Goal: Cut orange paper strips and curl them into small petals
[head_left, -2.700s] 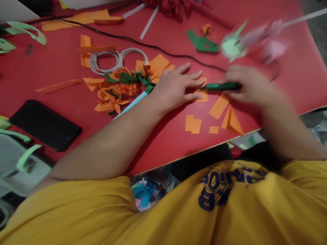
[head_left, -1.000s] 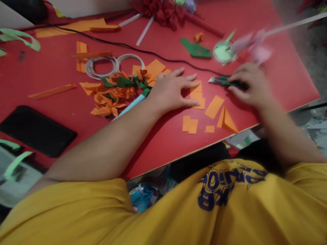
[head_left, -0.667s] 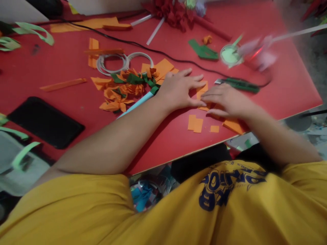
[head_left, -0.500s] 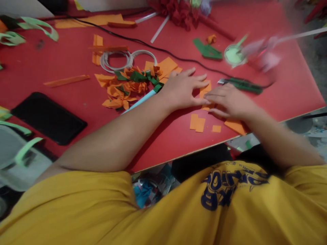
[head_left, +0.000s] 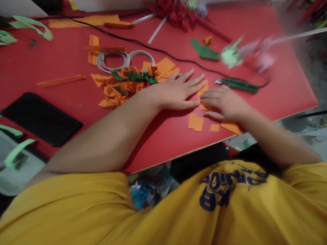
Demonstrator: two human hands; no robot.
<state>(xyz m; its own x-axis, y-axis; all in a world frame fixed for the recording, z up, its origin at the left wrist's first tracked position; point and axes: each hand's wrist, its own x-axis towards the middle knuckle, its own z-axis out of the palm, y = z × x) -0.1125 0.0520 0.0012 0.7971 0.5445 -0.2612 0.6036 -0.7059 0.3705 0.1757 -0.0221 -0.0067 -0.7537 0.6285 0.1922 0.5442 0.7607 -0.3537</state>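
Note:
My left hand [head_left: 178, 91] lies flat on the red table [head_left: 51, 102], fingers spread, its tips on a small orange paper piece [head_left: 203, 91]. My right hand [head_left: 224, 103] rests palm down just right of it, fingers stretched onto the same orange piece. A green utility knife [head_left: 237, 85] lies on the table beyond my right hand, untouched. More orange paper offcuts [head_left: 196, 122] lie near the front edge.
A pile of orange and green paper flowers [head_left: 122, 86] sits left of my left hand, with tape rings [head_left: 112, 61] behind. A black phone [head_left: 38, 119] lies at the left. A black cable [head_left: 153, 49], a green glue pot [head_left: 230, 55] and red flowers [head_left: 176, 12] lie farther back.
My right hand set the green knife down on the table and came back left onto the orange piece. My left hand stayed flat on the paper.

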